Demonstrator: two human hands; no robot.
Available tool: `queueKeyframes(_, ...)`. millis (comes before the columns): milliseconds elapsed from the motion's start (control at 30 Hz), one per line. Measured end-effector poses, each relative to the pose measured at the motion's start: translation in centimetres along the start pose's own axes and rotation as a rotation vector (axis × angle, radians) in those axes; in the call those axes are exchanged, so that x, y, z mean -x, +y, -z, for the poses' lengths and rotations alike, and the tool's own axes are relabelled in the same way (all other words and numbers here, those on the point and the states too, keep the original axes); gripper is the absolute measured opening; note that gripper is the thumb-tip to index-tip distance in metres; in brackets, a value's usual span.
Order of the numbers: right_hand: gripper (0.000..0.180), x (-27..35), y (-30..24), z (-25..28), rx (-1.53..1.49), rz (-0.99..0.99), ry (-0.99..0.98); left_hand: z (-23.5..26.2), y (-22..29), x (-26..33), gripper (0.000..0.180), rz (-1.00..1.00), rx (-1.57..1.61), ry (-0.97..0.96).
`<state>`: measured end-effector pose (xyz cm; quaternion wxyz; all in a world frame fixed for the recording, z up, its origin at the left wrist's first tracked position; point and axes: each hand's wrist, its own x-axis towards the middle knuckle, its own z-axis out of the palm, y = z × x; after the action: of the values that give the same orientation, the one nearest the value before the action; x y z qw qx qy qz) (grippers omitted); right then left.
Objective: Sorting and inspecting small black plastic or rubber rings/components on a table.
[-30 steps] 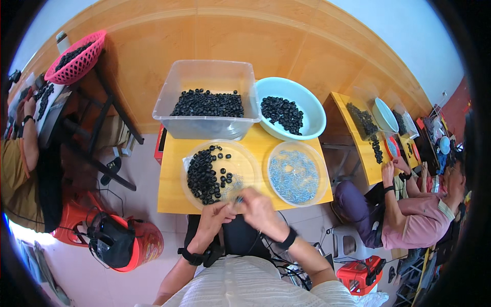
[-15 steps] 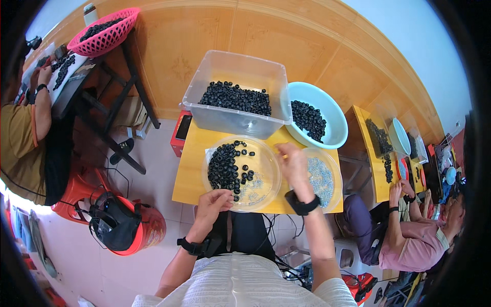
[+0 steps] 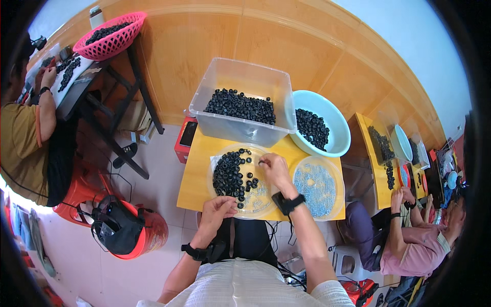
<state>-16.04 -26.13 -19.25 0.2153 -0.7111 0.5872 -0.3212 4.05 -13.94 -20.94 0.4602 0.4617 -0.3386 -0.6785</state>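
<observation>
Over the right part of a round clear tray (image 3: pixel 265 199), my right hand (image 3: pixel 276 173) is closed in a pinch, with a small black part (image 3: pixel 262 162) at its fingertips. My left hand (image 3: pixel 217 212) is at the tray's front rim, thumb and fingers pressed together; whatever they hold is too small to make out. A heap of small black ring-shaped parts (image 3: pixel 227 174) fills the tray's left side, with a few loose ones beside it. Tiny pale bits (image 3: pixel 255 197) lie toward its front. A second round tray (image 3: pixel 319 192) to the right holds many tiny bluish pieces.
Behind the trays stand a clear plastic bin (image 3: pixel 240 130) and a light-blue basin (image 3: pixel 337 128), both with black parts. The yellow table (image 3: pixel 197 174) ends just before my lap. A red bucket (image 3: pixel 153 230) is at left; co-workers sit on both sides.
My right hand has moved left, from between the two trays to over the left tray, and a dark part shows at its fingertips. My left hand stays near the front rim, still pinched.
</observation>
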Motion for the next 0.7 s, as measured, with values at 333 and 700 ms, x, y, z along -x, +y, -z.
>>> queueKeyframes(333, 0.010, 11.4, -3.4, 0.9, -1.416, -0.625, -0.428, -1.8, 1.1, 0.8, 0.028, -0.179, -0.037, -0.252)
queueKeyframes(700, 0.005, 11.5, -4.3, 0.4, -1.120, -0.517, -0.365, -0.8, 0.0, 0.9, 0.016, -0.141, -0.002, -0.242)
